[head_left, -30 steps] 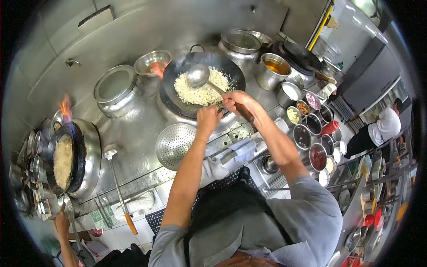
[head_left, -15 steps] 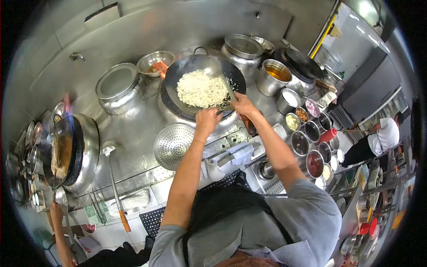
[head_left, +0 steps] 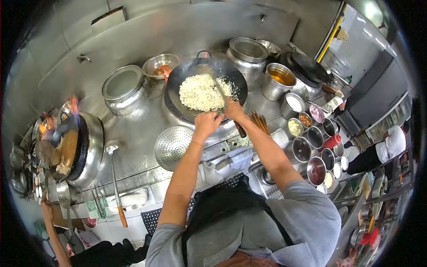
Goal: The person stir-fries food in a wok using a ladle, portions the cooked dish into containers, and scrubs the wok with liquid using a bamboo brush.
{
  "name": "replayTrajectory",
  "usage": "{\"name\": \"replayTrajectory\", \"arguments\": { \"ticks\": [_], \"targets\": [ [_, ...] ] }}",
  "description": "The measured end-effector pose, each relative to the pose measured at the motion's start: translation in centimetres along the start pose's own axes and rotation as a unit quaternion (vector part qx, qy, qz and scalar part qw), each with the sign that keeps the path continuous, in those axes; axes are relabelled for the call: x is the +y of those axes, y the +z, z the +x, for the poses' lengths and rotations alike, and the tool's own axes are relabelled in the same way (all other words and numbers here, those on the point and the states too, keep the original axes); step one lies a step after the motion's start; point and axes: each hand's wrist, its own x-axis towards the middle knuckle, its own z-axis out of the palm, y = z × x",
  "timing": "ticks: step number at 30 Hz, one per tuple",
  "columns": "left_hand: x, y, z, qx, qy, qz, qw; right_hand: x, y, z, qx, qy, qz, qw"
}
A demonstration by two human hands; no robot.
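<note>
Clamped on wok (head_left: 238, 80) with left hand (head_left: 207, 126), on ladle (head_left: 220, 91) with right hand (head_left: 234, 111); could spill pale grains (head_left: 200, 94) by sweeping too hard.

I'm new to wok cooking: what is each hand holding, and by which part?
The right hand holds a long-handled utensil by its handle; the left hand grips the wok at its near edge, the exact grip hidden.

My bare left hand (head_left: 207, 125) closing in a fist, knuckles up, my bare right hand (head_left: 235, 111) curling just beside it, both bare forearms reaching forward and converging from short grey fabric sleeves, elbows slightly bending.
</note>
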Motion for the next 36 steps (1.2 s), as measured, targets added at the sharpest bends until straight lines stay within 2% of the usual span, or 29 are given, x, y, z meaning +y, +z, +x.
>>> {"name": "replayTrajectory", "arguments": {
  "ticks": [1,4,6,8,12,15,16,19,20,22,23,24,25,27,28,29,30,32,34,35,36],
  "targets": [
    [0.2,-0.4,0.2,-0.016,-0.013,-0.013,1.000,-0.2,-0.1,-0.3,-0.029,-0.051,0.001,0.998],
    [0.4,-1.0,0.7,-0.048,-0.044,-0.036,0.997,0.8,-2.7,-5.1,-0.077,-0.118,-0.038,0.989],
    [-0.2,-0.5,1.3,-0.046,-0.049,-0.027,0.997,-0.7,-8.7,-10.4,-0.138,-0.087,-0.136,0.977],
    [-0.5,0.5,1.3,-0.009,-0.047,-0.002,0.999,0.9,-11.3,-12.6,-0.150,-0.069,-0.190,0.968],
    [2.9,0.2,-2.2,0.024,-0.013,0.022,0.999,2.0,-11.3,-12.3,-0.066,-0.023,-0.287,0.955],
    [7.0,-3.6,-5.3,0.033,0.070,-0.021,0.997,1.9,-9.6,-10.2,-0.061,-0.047,-0.251,0.965],
    [7.1,-3.9,-5.4,0.023,0.072,-0.009,0.997,2.4,-8.9,-10.0,-0.049,-0.072,-0.195,0.977],
    [4.3,-1.2,-2.5,0.092,0.025,-0.014,0.995,0.5,-10.5,-12.3,-0.096,-0.125,-0.109,0.981],
    [3.1,-0.2,-1.8,0.086,0.018,0.000,0.996,-0.6,-12.1,-13.5,-0.139,-0.104,-0.084,0.981],
    [1.3,1.1,-0.8,0.076,0.006,0.024,0.997,-0.3,-16.2,-16.0,-0.176,-0.078,-0.089,0.977],
    [2.2,-0.1,-1.2,0.072,0.020,0.023,0.997,1.7,-17.6,-17.2,-0.133,-0.124,-0.089,0.979],
    [4.0,-2.3,-2.7,0.067,0.038,0.024,0.997,0.9,-20.9,-18.5,-0.167,-0.071,-0.128,0.975],
    [5.3,-4.2,-3.4,0.057,0.054,0.026,0.997,2.4,-22.6,-19.6,-0.141,-0.104,-0.145,0.974],
    [6.8,-6.7,-2.8,0.068,0.085,0.001,0.994,0.6,-25.0,-20.0,-0.161,-0.034,-0.178,0.970],
    [7.2,-7.0,-3.0,0.065,0.097,-0.015,0.993,-0.4,-25.0,-19.8,-0.159,0.000,-0.190,0.969],
    [7.1,-7.1,-1.6,0.059,0.069,0.010,0.996,-1.2,-24.9,-19.5,-0.152,0.030,-0.206,0.966],
    [6.4,-6.6,-0.4,0.079,0.055,0.021,0.995,-0.4,-23.0,-18.6,-0.109,-0.006,-0.238,0.965],
    [4.4,-3.8,-0.2,0.095,0.035,0.029,0.994,-0.1,-18.5,-15.4,-0.067,-0.001,-0.248,0.966],
    [2.0,-0.3,-2.2,0.082,0.027,0.025,0.996,1.0,-13.0,-11.8,-0.050,0.065,-0.211,0.974],
    [1.5,0.1,-3.9,0.030,0.042,0.004,0.999,0.8,-12.8,-12.3,-0.030,0.060,-0.187,0.980],
    [1.5,0.4,-5.6,0.036,0.045,0.005,0.998,0.8,-12.5,-13.1,-0.007,0.053,-0.166,0.985]
  ]
}}
